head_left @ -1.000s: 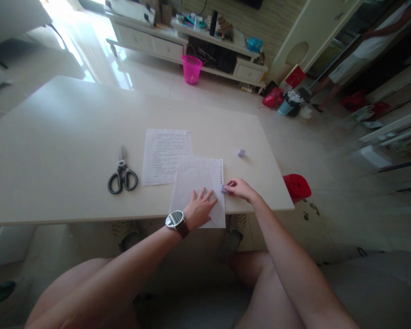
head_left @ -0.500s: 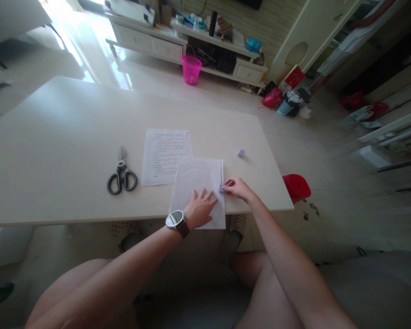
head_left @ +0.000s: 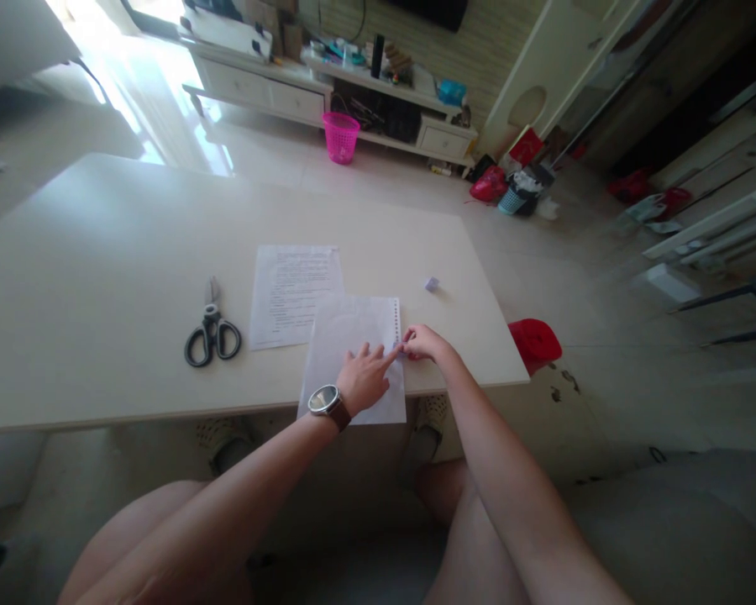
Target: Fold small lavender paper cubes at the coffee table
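My left hand (head_left: pixel 365 378), with a watch on its wrist, lies flat and open on a white sheet with punched holes along its right edge (head_left: pixel 346 336); the sheet overhangs the table's front edge. The index finger stretches toward my right hand (head_left: pixel 423 343). My right hand pinches a small pale purple piece (head_left: pixel 399 346) at the sheet's right edge, fingers closed on it. A printed page (head_left: pixel 293 290) lies partly under the sheet. A second small purple piece (head_left: pixel 432 284) sits on the table to the right.
Black-handled scissors (head_left: pixel 211 329) lie shut on the cream table (head_left: pixel 101 277), left of the papers. A red stool (head_left: pixel 534 340) stands beside the table's right corner. On the floor beyond are a pink basket (head_left: pixel 341 137), bags and a low cabinet.
My right hand has slid slightly left with the purple piece onto the sheet's edge. My left index finger has reached toward it. The camera tilted a little, and a person at the far right left view.
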Demonstrator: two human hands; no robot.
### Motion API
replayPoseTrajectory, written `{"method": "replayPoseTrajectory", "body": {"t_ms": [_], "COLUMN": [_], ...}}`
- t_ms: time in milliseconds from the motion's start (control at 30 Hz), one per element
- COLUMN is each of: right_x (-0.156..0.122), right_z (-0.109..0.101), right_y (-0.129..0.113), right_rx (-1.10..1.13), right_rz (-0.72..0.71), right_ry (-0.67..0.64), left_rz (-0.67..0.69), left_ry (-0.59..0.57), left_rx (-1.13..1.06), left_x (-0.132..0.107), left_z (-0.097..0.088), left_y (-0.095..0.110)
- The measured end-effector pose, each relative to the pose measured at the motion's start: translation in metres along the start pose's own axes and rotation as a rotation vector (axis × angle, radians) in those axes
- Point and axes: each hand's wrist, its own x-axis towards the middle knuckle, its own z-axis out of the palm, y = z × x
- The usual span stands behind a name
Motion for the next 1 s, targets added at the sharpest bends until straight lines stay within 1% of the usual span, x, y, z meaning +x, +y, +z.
{"method": "replayPoseTrajectory", "body": {"t_ms": [167,267,400,600,767,900,1000], "right_x": [0.002,0.003,0.003,0.006,0.009,0.007,0.005], "right_z": [0.002,0.004,0.004,0.005,0.009,0.007,0.001], "right_y": [-0.007,-0.011,-0.016,-0.013,-0.011,-0.01,-0.004], "right_rx": [-0.102,-0.08,-0.057,-0.071,-0.071,0.026,0.057], "right_rz": [0.031,0.058,0.1,0.117,0.093,0.102,0.078], "right_ry": [0.05,0.076,0.063,0.063,0.125,0.064,0.031], "left_rz": [-0.023,-0.028,-0.038,-0.051,-0.052,-0.032,-0.025], "left_ry": [-0.03,-0.043,-0.04,-0.061,-0.055,-0.046,-0.044], "left_rx": [-0.004,-0.019,-0.027,-0.022,-0.029,-0.006,0.008], "left_x": [0.004,0.006,0.007,0.006,0.006,0.002,-0.003], "left_z": [-0.002,-0.004,-0.006,-0.009,-0.008,-0.004,-0.004], "left_y": [0.004,0.005,0.006,0.009,0.009,0.011,0.01]}}
